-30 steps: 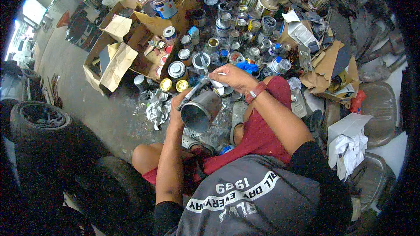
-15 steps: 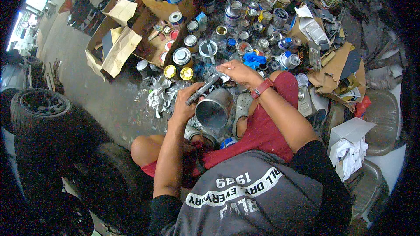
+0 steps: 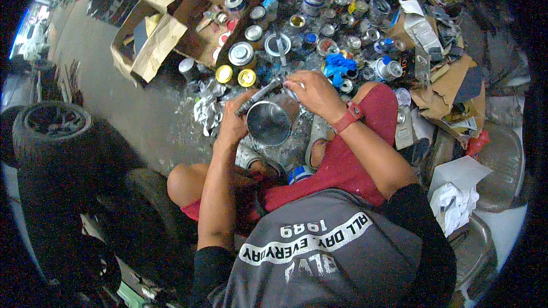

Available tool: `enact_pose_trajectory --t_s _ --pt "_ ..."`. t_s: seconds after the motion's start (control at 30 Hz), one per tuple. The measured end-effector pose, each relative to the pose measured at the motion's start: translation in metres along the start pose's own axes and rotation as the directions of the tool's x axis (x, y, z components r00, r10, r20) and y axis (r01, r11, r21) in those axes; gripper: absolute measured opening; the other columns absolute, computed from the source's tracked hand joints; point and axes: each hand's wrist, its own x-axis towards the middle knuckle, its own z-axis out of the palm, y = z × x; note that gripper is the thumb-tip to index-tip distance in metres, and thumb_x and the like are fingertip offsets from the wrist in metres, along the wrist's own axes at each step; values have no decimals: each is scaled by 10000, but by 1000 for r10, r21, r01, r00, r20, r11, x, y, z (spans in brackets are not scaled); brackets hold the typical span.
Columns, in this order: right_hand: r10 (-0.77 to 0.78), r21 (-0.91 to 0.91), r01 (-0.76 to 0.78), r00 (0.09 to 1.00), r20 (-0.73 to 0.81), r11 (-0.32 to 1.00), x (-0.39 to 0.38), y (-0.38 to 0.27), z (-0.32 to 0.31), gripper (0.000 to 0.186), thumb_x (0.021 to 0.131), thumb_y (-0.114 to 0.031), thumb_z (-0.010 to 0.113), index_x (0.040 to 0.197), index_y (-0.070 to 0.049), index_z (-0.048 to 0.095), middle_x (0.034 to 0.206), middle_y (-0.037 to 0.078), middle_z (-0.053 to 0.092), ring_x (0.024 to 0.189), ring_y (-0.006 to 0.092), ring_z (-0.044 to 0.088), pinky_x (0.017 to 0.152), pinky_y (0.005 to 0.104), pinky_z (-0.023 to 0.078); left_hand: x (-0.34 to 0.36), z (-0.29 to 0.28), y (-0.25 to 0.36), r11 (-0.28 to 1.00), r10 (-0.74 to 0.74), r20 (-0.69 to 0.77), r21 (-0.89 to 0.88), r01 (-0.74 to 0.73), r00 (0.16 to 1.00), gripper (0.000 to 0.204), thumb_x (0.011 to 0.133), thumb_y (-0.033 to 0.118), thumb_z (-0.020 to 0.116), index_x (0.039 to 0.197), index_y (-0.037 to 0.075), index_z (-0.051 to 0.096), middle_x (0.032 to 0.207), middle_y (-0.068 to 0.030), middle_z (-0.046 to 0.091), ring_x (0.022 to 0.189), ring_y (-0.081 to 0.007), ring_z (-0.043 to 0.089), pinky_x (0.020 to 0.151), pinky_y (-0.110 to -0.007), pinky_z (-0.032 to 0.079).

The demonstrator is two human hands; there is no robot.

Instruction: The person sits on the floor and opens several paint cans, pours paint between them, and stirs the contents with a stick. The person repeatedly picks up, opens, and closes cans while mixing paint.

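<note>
A long, narrow grey tool [image 3: 260, 94], its exact kind unclear, slants over the mouth of an open cylindrical metal cup [image 3: 269, 126]. My left hand [image 3: 232, 121] is closed around the tool's lower end, close against the cup's side. Whether its hidden fingers also grip the cup cannot be made out. At the tool's upper end, my right hand [image 3: 315, 94] pinches with thumb and fingers, a small pale scrap by the fingertips. Just beyond stands a round tin [image 3: 277, 44] with a flat grey stick [image 3: 280, 51] across it.
Many paint cans crowd the floor ahead, among them yellow-lidded tins [image 3: 246, 77]. A blue crumpled glove or rag [image 3: 339, 67] lies right of them. Cardboard boxes [image 3: 157, 51] stand at the far left, crumpled paper [image 3: 208, 108] nearer. A tyre [image 3: 48, 131] is left, a white box [image 3: 456, 194] right.
Both hands, the grey tool and the metal cup have shifted slightly away from my body. The cup now faces me more squarely, showing its inside. The view has tilted down a little.
</note>
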Motion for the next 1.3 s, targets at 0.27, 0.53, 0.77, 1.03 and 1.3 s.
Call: enact_pose_trajectory --t_s 0.27,0.53,0.77,1.03,1.3 --pt "230 187 -305 913 338 934 29 20 1 411 1021 -381 703 1048 21 787 899 109 782 826 138 683 784 358 535 4 -4 -6 998 22 5 66 -23 1000 368 857 108 773 1211 13 732 1100 -228 766 1033 -390 754 889 -422 576" --pt "153 449 -238 964 217 861 62 -1 20 381 994 -364 710 1056 3 791 1000 209 778 924 370 755 818 411 571 16 -36 -13 979 -99 -71 -188 84 993 382 837 57 795 1210 -4 741 1111 -106 783 998 -208 731 935 -358 562" --pt "4 245 54 974 -228 968 84 -29 30 340 966 -310 771 1101 2 785 1047 207 785 938 290 772 833 369 570 32 -142 -5 958 -286 -173 -37 284 942 307 901 -21 719 1206 8 718 1015 -44 758 904 -146 677 818 -327 551" --pt "520 433 -491 852 59 756 33 85 141 340 969 -270 776 1172 0 739 1115 98 752 1004 181 683 918 334 524 -95 -198 -183 738 -623 -303 81 670 722 225 1029 143 620 1216 29 671 951 -61 703 768 -158 626 682 -335 517" --pt "500 220 -517 856 132 827 5 97 143 332 947 -290 783 1109 -3 753 1115 156 778 1066 279 727 975 388 541 -197 -64 -319 456 -787 -514 -111 883 343 540 1001 506 706 1226 26 607 1017 -166 731 891 -266 710 788 -429 550"
